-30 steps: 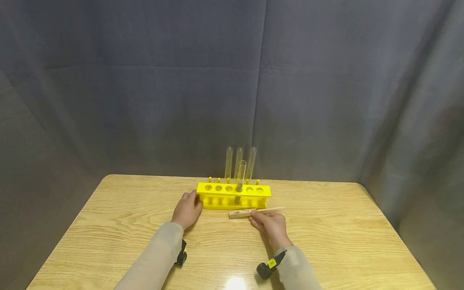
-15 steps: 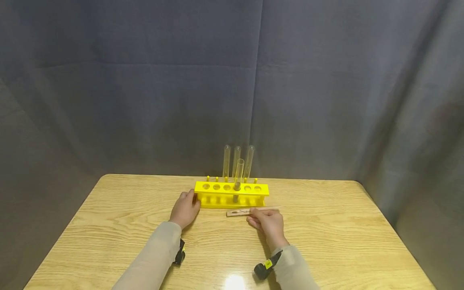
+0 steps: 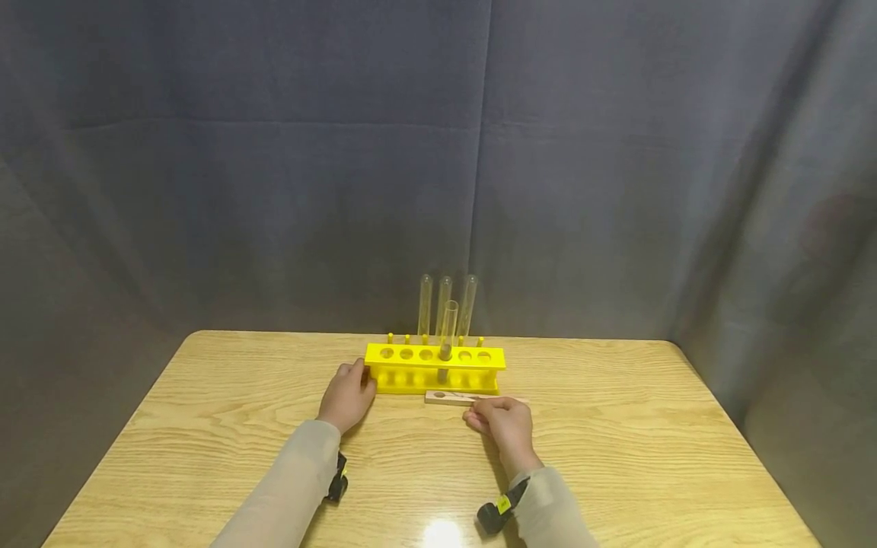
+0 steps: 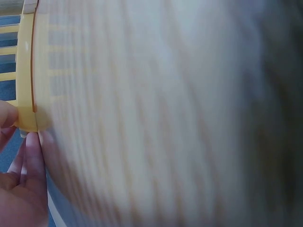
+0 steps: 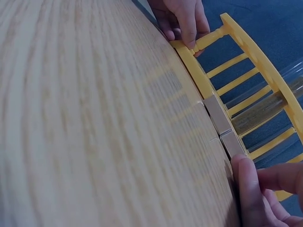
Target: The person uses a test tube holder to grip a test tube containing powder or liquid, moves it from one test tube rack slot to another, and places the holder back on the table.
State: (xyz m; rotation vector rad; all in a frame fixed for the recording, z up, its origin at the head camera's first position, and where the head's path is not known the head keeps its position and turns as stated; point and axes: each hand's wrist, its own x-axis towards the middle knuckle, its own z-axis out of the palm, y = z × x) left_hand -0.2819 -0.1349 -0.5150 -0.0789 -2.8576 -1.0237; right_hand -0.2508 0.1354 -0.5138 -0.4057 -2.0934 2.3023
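Note:
My left hand [image 3: 347, 394] grips the left end of a yellow test tube rack [image 3: 384, 364]; in the right wrist view its fingers [image 5: 188, 29] are at the end post. One upright glass test tube [image 3: 449, 320] with dark contents in its lower part stands in a hole of the rack. Several holes beside it hold no tube. Directly in front of the rack's base lies a wooden test tube holder [image 3: 445, 398], parallel to it. My right hand [image 3: 505, 428] pinches the holder towards its right end, and the fingers hide part of it.
Three clear test tubes hang upside down on the rack's rear pegs, the rightmost tube [image 3: 469, 304] leaning slightly. The wooden table [image 3: 617, 441] ends at a back edge close behind the rack. A grey curtain [image 3: 274, 190] surrounds the table.
The test tube holder has been lowered and turned from slightly slanted to lying along the rack's base, with my right hand still on it. My left hand keeps its grip on the rack.

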